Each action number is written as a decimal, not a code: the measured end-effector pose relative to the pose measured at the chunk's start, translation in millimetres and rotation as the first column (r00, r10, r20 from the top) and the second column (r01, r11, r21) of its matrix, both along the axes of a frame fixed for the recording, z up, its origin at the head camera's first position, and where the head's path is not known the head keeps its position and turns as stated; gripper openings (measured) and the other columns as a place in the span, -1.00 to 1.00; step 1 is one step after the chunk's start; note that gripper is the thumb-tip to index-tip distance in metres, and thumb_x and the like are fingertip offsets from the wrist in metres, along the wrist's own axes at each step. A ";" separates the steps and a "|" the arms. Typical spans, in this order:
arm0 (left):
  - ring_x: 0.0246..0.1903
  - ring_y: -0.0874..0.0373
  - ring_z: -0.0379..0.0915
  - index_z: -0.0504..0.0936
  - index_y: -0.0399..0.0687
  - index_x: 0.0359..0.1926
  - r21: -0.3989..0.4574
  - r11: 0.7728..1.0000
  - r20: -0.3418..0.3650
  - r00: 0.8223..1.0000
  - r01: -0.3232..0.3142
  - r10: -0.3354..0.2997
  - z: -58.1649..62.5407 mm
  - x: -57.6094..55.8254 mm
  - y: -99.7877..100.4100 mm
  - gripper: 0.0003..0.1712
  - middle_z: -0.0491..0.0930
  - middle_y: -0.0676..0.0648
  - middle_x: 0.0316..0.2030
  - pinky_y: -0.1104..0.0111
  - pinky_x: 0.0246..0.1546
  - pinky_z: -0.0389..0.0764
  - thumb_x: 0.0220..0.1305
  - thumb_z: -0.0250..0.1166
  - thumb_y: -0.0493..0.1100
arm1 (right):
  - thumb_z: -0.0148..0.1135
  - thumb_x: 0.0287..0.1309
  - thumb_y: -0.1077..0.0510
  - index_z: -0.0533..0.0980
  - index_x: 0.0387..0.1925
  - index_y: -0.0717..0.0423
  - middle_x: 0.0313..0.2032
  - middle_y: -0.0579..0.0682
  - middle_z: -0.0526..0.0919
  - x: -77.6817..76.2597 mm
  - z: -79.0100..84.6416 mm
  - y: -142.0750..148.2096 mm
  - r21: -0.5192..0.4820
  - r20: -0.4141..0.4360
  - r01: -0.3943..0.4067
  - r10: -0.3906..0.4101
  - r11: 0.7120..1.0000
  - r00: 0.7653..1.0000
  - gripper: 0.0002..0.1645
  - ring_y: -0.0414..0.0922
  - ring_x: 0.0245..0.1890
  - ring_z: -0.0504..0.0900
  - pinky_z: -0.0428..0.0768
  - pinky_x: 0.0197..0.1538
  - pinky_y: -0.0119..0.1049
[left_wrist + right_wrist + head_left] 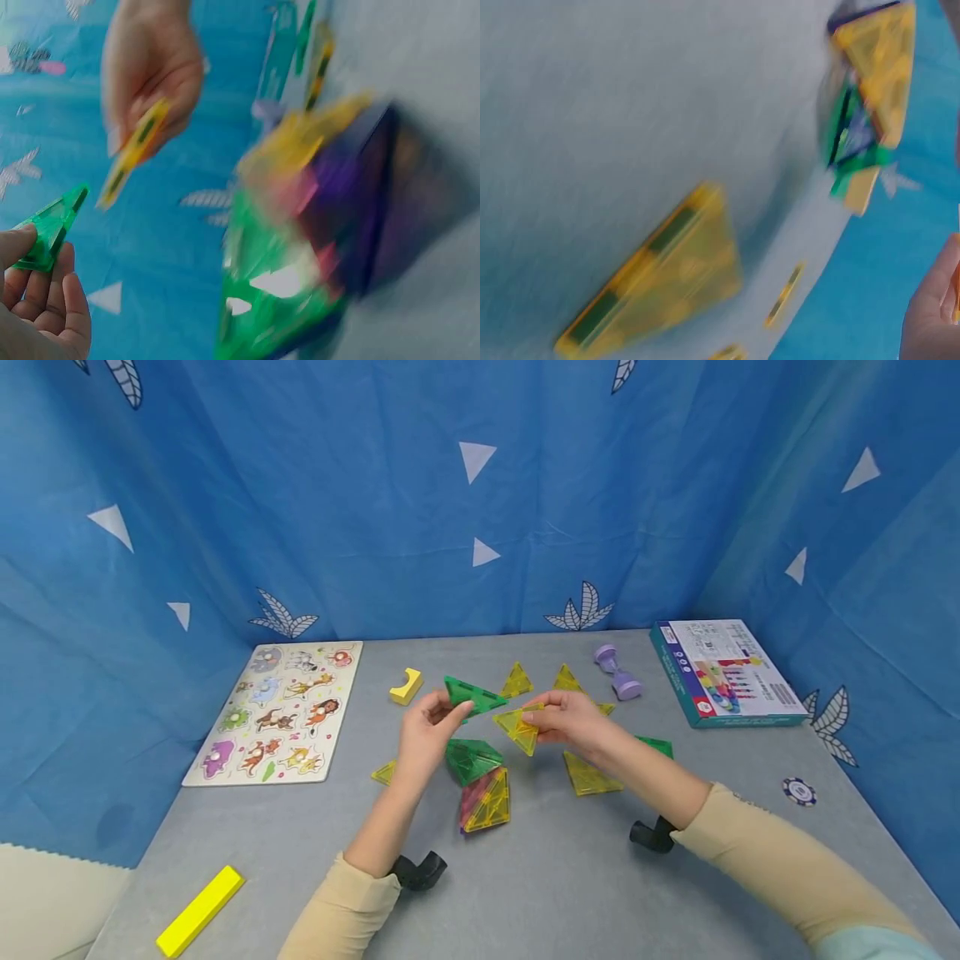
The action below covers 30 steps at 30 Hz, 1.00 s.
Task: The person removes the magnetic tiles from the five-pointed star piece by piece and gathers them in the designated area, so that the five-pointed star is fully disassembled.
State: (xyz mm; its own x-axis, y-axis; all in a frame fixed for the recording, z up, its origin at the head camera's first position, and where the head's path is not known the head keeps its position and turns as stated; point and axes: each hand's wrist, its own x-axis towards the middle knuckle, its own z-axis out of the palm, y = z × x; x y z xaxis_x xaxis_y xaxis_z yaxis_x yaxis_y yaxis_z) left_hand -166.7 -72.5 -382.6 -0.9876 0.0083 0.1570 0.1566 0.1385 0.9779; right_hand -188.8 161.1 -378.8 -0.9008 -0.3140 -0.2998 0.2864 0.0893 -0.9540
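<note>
My left hand pinches a green translucent triangular magnetic tile between thumb and fingers, above the table. Across from it, my right hand grips a yellow triangular magnetic tile by one side. A small gap separates the two tiles. Below and between the hands stands a built shape of joined tiles, with a green part and a yellow and red part. Purple sides of this shape show, blurred, in the left wrist view. Past the right hand, the right wrist view catches a loose yellow tile.
Loose yellow tiles lie behind the hands, another under the right forearm. An animal puzzle board, yellow arch block and yellow bar are left. A purple hourglass, box and poker chip are right.
</note>
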 end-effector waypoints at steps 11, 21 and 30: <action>-0.32 0.10 0.51 0.60 -0.17 -0.23 -0.184 0.982 0.057 0.997 -0.043 0.055 -11.8 -56.1 -28.8 -0.70 0.60 -0.08 -0.37 0.34 -0.31 0.50 0.15 0.34 -0.03 | 0.27 0.16 0.12 0.48 0.01 0.25 -0.20 0.10 0.61 -37.1 -19.8 30.3 0.192 0.015 0.150 -0.156 0.970 0.988 -0.58 -0.12 -0.37 0.61 0.47 0.06 0.01; -0.16 -0.10 0.57 0.56 -0.24 -0.09 -0.219 0.974 0.320 0.947 0.060 0.014 -29.4 -113.3 -18.2 -0.66 0.62 -0.17 -0.25 0.15 -0.10 0.54 0.19 0.32 -0.11 | 0.25 0.16 0.14 0.52 -0.05 0.25 -0.23 0.11 0.60 -51.6 -39.7 21.5 0.357 -0.027 0.013 -0.004 0.934 1.000 -0.64 -0.11 -0.36 0.58 0.61 -0.16 -0.19; -0.26 0.06 0.63 0.42 -0.26 -0.02 -0.229 0.968 0.489 0.872 0.098 0.028 -50.5 -134.5 -13.9 -0.60 0.36 -0.20 0.07 0.34 -0.26 0.57 0.19 0.31 -0.17 | 0.25 0.17 0.16 0.54 -0.07 0.23 -0.29 0.05 0.58 -53.2 -43.5 12.6 0.441 0.038 -0.107 0.100 0.891 0.994 -0.69 -0.15 -0.45 0.52 0.60 -0.30 -0.28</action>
State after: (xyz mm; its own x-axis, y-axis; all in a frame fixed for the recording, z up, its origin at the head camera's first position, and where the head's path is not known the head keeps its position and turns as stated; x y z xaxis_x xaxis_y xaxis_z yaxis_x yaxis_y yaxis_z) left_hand -301.2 -86.3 -433.1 -0.9355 0.0197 -0.3528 -0.3192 0.3810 0.8677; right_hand -242.1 173.7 -422.3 -0.8653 -0.2375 -0.4415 0.2650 0.5308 -0.8050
